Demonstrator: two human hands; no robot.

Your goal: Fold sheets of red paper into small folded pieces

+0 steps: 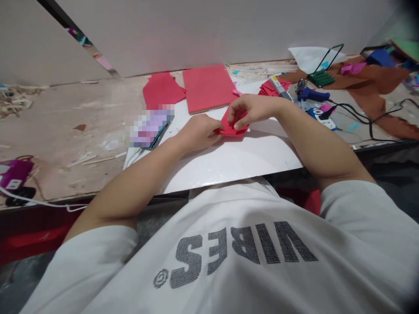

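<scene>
Between my two hands is a small piece of red felt-like sheet [236,130], held just over a white board [222,161]. My left hand [202,131] pinches its left edge with closed fingers. From the right, my right hand [250,110] curls over the piece, thumb and fingers gripping its upper right part. Behind my hands lies a large red square sheet [207,87], with an irregular red cut piece [163,90] on its left. A stack of small red pieces [270,88] is to the right, partly under a pale stick-like tool [279,88].
A phone [152,127] rests at the board's left edge. On the right are a blue glue gun [312,94], a blue-white power strip [322,117], black cables, a green wire stand [321,78] and brown sheet [376,80]. A purple socket block [16,174] stands far left among scraps.
</scene>
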